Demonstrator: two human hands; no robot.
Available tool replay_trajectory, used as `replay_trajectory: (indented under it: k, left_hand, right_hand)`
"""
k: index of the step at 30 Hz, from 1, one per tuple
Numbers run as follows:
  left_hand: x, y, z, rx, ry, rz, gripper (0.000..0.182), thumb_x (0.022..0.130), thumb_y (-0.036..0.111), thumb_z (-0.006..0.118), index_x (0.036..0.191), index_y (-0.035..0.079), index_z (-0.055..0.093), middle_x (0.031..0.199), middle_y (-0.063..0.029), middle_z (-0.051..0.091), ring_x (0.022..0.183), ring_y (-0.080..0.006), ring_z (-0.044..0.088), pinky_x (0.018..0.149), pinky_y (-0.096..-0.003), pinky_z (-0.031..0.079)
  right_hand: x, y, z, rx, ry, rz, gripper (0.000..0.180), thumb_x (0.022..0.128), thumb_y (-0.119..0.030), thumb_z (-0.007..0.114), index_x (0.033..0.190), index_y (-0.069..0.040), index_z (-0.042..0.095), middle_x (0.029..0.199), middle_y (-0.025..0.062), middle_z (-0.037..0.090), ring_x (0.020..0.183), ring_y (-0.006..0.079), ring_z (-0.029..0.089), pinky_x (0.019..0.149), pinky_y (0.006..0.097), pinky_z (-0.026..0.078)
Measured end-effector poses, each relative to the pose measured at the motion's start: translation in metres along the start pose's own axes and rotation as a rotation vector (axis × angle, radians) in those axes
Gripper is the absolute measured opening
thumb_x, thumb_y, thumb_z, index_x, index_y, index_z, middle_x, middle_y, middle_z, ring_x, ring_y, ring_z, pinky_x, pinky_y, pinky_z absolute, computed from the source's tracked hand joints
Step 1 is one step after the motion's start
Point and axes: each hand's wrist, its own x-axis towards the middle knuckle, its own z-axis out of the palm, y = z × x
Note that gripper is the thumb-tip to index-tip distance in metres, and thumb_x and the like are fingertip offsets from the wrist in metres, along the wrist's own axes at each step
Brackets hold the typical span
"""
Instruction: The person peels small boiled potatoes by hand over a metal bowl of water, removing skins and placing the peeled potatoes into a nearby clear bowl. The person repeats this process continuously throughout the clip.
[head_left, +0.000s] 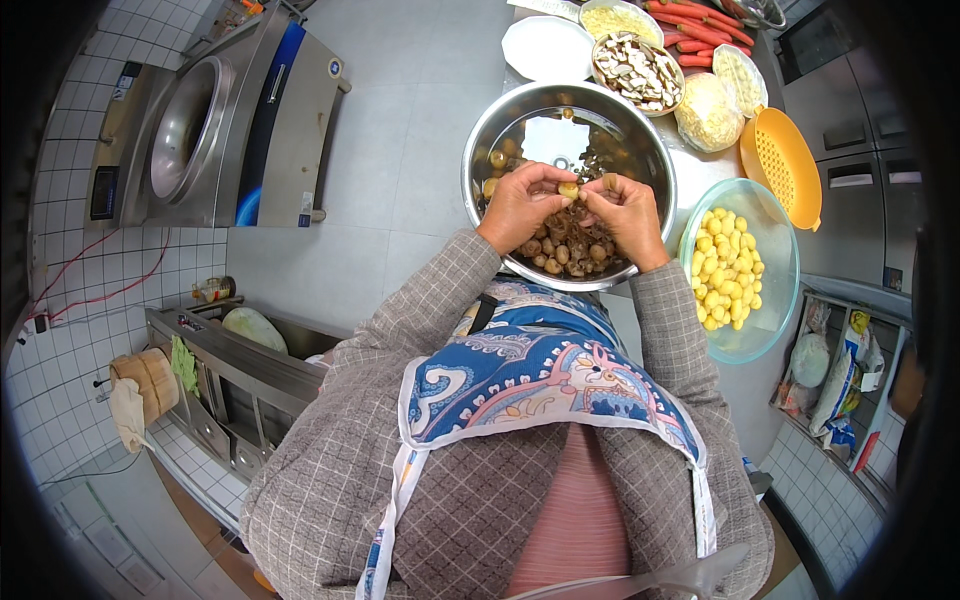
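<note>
Both my hands are over a large stainless steel basin (474, 161). Between the fingertips of my left hand (525, 204) is a small, partly peeled potato (568, 190). The thumb and fingers of my right hand (628, 217) pinch its right side. Brown peels (577, 238) and several unpeeled small potatoes (551, 265) lie in the near part of the basin. Dark water with more small potatoes (498, 158) fills the far part. To the right, a transparent bowl (780, 300) holds many peeled yellow potatoes (727, 270).
Behind the basin are a white plate (547, 49), a bowl of sliced mushrooms (639, 73) and carrots (701, 34). A wrapped bag of pale shreds (709, 112) sits beside an orange colander (780, 169). A steel wok range (247, 135) stands left, shelving (840, 375) right.
</note>
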Motion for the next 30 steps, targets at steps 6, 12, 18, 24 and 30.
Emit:
replay_trajectory:
  k: [6, 12, 18, 24, 30]
  left_hand:
    - [-0.001, 0.002, 0.002, -0.144, -0.021, -0.086, 0.036, 0.097, 0.001, 0.077, 0.132, 0.002, 0.070, 0.133, -0.0095, 0.072, 0.121, -0.0171, 0.071, 0.107, -0.0315, 0.057]
    - [0.002, 0.003, -0.002, -0.340, -0.048, -0.154, 0.037, 0.099, 0.005, 0.077, 0.135, 0.003, 0.068, 0.134, -0.0112, 0.073, 0.124, -0.0186, 0.071, 0.111, -0.0326, 0.056]
    - [0.000, 0.005, -0.004, -0.336, -0.083, -0.150, 0.039, 0.100, 0.005, 0.076, 0.138, 0.003, 0.068, 0.136, -0.0102, 0.072, 0.124, -0.0187, 0.070, 0.112, -0.0325, 0.056]
    - [0.000, 0.008, -0.004, -0.234, -0.064, -0.185, 0.040, 0.099, 0.008, 0.078, 0.138, 0.004, 0.070, 0.136, -0.0092, 0.073, 0.122, -0.0168, 0.071, 0.109, -0.0305, 0.056]
    - [-0.002, 0.005, -0.001, -0.185, -0.053, -0.216, 0.037, 0.099, 0.009, 0.079, 0.136, 0.004, 0.073, 0.135, -0.0085, 0.074, 0.119, -0.0152, 0.072, 0.105, -0.0290, 0.058]
  right_hand:
    - [-0.003, -0.002, 0.008, -0.244, 0.101, -0.096, 0.010, 0.095, -0.007, 0.076, 0.094, 0.003, 0.074, 0.076, 0.0014, 0.071, 0.065, 0.0056, 0.064, 0.058, 0.0235, 0.053]
    - [0.000, 0.003, 0.003, -0.271, 0.109, -0.164, 0.010, 0.097, -0.007, 0.075, 0.095, 0.002, 0.074, 0.077, 0.0005, 0.070, 0.066, 0.0051, 0.062, 0.060, 0.0239, 0.053]
    - [0.004, -0.002, -0.017, -0.568, 0.244, -0.278, 0.009, 0.099, -0.008, 0.074, 0.102, 0.000, 0.075, 0.089, 0.0030, 0.070, 0.076, 0.0074, 0.065, 0.069, 0.0260, 0.054]
    - [-0.007, -0.017, -0.003, -0.457, 0.069, -0.334, 0.012, 0.094, -0.007, 0.082, 0.101, 0.001, 0.077, 0.094, 0.0062, 0.071, 0.078, 0.0122, 0.069, 0.071, 0.0270, 0.056]
    - [-0.009, -0.024, 0.001, -0.556, 0.055, -0.387, 0.013, 0.092, -0.005, 0.082, 0.101, 0.002, 0.076, 0.090, 0.0080, 0.071, 0.077, 0.0142, 0.070, 0.069, 0.0292, 0.056]
